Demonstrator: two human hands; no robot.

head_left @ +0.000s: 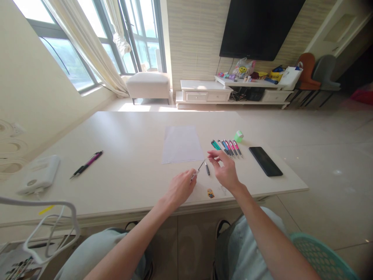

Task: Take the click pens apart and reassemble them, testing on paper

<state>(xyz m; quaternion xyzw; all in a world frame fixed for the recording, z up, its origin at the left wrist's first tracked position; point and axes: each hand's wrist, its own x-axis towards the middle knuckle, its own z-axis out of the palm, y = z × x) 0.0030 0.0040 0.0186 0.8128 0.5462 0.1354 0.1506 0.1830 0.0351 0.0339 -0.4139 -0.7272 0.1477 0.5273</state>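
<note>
Left of paper (pixel 183 144): two pens (pixel 87 164) | near side of paper: your left hand (pixel 182 184), pinching slim pen part (pixel 197 171) | off paper's near right corner: short pen piece (pixel 207 168) | right of paper: your right hand (pixel 223 166), fingertips bunched, can't tell on what

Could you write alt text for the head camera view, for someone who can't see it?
A person's left hand holds what looks like a slim pen part, pointing toward their right hand, over a pale table. Nearby lie a small dark pen piece, a white sheet, a row of pens and a black phone.
</note>
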